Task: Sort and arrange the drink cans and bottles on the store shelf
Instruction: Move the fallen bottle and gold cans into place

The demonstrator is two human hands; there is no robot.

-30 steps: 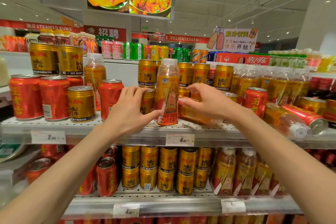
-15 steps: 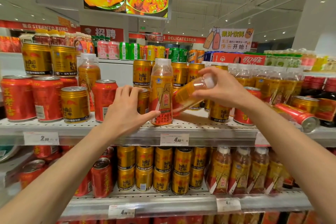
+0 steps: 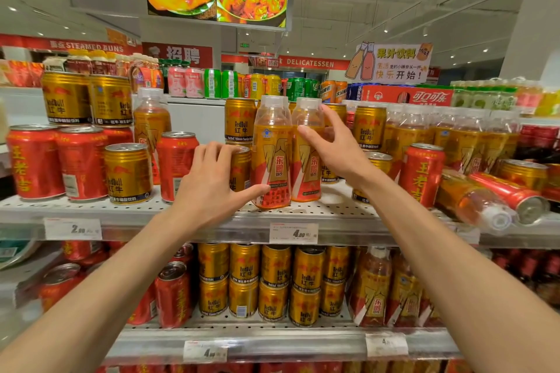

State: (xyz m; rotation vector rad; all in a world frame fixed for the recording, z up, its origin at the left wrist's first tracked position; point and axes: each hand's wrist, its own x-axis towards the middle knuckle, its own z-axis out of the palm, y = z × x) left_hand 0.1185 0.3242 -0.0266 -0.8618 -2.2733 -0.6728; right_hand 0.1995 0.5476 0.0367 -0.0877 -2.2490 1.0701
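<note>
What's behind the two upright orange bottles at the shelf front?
Behind the orange bottles stand gold cans, some stacked in two tiers. Anything directly behind the bottles is covered.

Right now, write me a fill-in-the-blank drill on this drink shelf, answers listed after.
1. The right hand grips a bottle that stands ____ on the upper shelf.
2. The left hand touches the front bottle with its ____.
3. At the far right, a fallen bottle lies on its ____.
4. The price tag under the two bottles reads ____.

Answers: upright; thumb; side; 4.80
</note>
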